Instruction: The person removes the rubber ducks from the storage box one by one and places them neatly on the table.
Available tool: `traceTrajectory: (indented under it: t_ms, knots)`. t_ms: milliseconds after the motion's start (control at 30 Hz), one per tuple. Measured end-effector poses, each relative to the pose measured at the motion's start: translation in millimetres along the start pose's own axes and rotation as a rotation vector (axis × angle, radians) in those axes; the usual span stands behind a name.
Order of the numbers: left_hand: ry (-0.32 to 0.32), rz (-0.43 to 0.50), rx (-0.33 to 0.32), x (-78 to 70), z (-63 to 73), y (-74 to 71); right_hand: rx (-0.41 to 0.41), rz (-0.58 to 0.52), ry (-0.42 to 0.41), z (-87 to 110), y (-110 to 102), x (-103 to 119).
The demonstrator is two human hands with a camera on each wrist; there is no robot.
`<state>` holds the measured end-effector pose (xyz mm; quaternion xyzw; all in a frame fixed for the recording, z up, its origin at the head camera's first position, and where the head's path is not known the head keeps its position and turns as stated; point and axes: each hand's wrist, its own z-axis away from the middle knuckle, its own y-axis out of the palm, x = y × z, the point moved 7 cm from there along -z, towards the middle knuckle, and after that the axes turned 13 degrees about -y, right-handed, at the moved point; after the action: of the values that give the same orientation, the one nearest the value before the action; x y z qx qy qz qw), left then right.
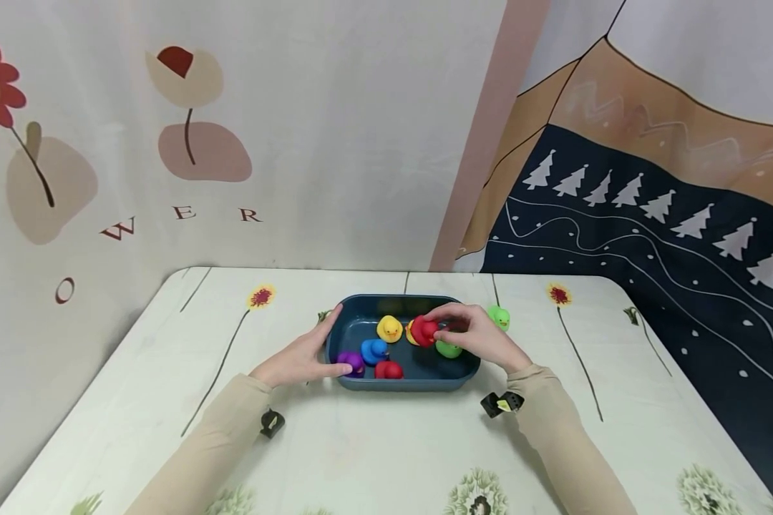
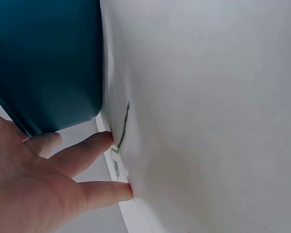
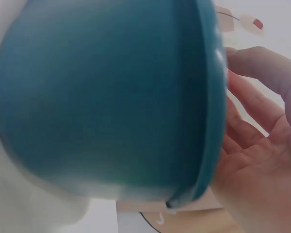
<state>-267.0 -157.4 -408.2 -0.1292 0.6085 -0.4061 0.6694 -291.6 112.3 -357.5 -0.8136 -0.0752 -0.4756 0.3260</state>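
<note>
A dark teal plastic tub [image 1: 396, 384] holds several small rubber ducks. My right hand [image 1: 479, 335] reaches over its right end and pinches a red rubber duck [image 1: 423, 331] between thumb and fingers. The tub wall hides that duck in the right wrist view. A yellow duck lies partly behind it, and a green duck [image 1: 449, 350] sits below the hand. Against the tub's left end rests my left hand [image 1: 299, 356], fingers spread and fairly straight, thumb by the purple duck [image 1: 352, 363]. Inside also sit a yellow duck [image 1: 389, 329], a blue duck [image 1: 374, 350] and another red duck [image 1: 389, 370].
A light green duck [image 1: 499, 317] stands on the table outside the tub, behind the right hand. The white flowered cloth [image 1: 373, 450] covers the table. Patterned curtains [image 1: 335, 143] hang behind its far edge.
</note>
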Motion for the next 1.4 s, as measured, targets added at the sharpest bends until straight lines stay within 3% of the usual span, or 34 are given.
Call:
traceTrajectory:
  t_ms: [500,1100,1400]
  knots:
    - [-0.005,-0.006,0.006,-0.8,-2.2,1.6,-0.06,0.014,0.077,17.5,-24.0,-10.2]
    - [-0.011,-0.011,0.005,0.8,-1.3,-0.1,-0.091,0.058,0.066,25.4,-58.6,-4.9]
    - [-0.015,-0.006,0.005,1.3,-1.1,0.5,-0.104,0.084,0.1,33.5,-69.8,-6.4]
